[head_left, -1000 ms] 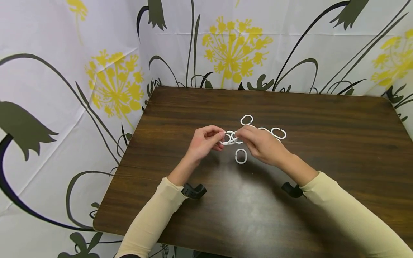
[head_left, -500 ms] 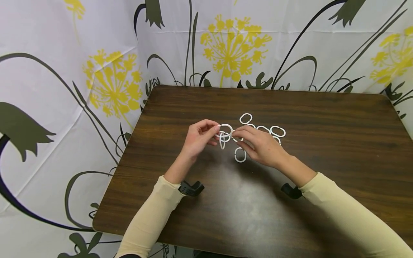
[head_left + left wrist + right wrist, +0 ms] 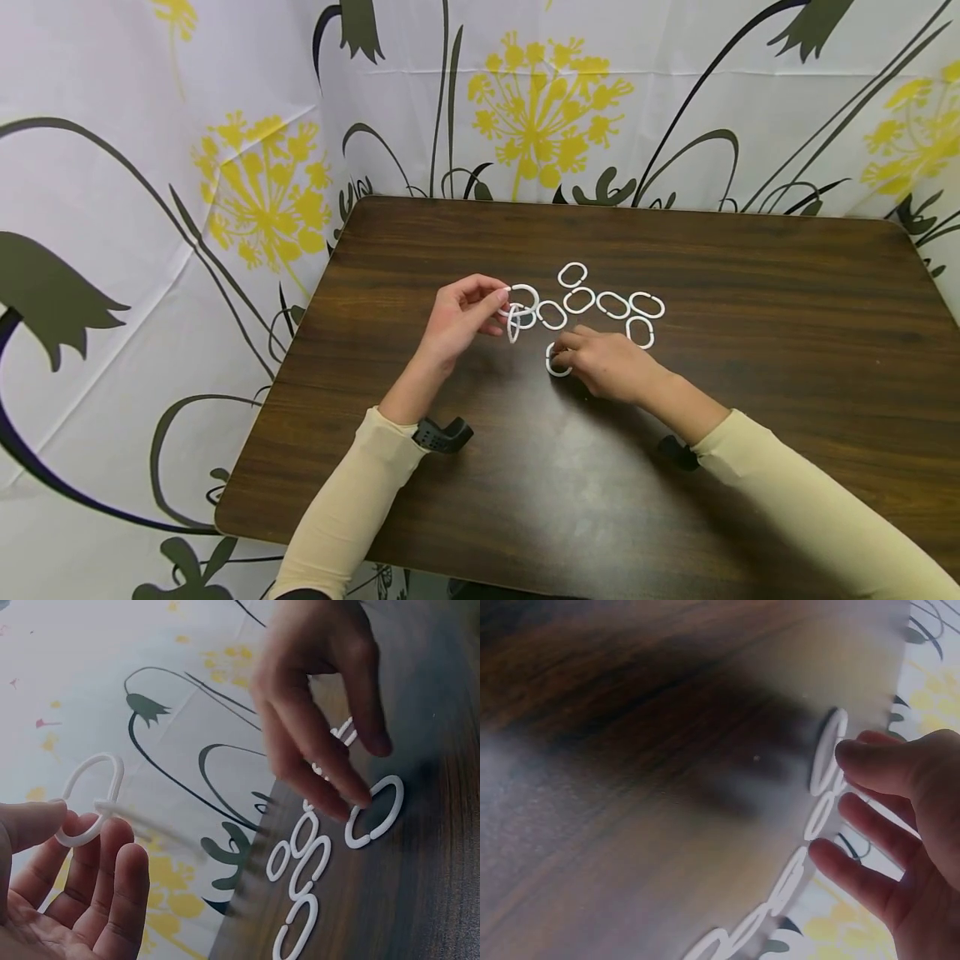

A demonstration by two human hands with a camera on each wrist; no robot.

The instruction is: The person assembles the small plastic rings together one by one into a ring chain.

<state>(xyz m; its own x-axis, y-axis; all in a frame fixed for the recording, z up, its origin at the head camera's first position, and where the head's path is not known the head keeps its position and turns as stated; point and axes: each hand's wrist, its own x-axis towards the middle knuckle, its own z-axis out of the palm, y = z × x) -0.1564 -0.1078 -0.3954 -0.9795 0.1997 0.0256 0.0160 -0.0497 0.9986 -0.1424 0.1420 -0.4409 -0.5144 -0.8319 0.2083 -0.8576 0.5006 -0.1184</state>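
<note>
My left hand (image 3: 461, 321) pinches a white oval plastic ring (image 3: 536, 297) between thumb and fingers, above the table. It looks like a shower curtain ring; at least one more, a hanging ring (image 3: 513, 332), is linked to it. The left wrist view shows the pinched ring (image 3: 118, 776) up close, with a blurred ring dangling from it. My right hand (image 3: 611, 362) is over a loose ring (image 3: 548, 360) at the front of the group, fingers partly covering it. In the right wrist view its thumb is right beside a ring (image 3: 820, 757); whether it touches cannot be seen.
Several more white rings lie loosely grouped behind the right hand, among them a rightmost ring (image 3: 663, 308) and a farthest ring (image 3: 573, 264). The dark wooden table (image 3: 750, 333) reaches back to a floral curtain (image 3: 420, 108).
My right hand has let go of the linked rings by the left hand and come nearer and down to the front ring. The left hand has shifted slightly back and left, its linked ring now hanging.
</note>
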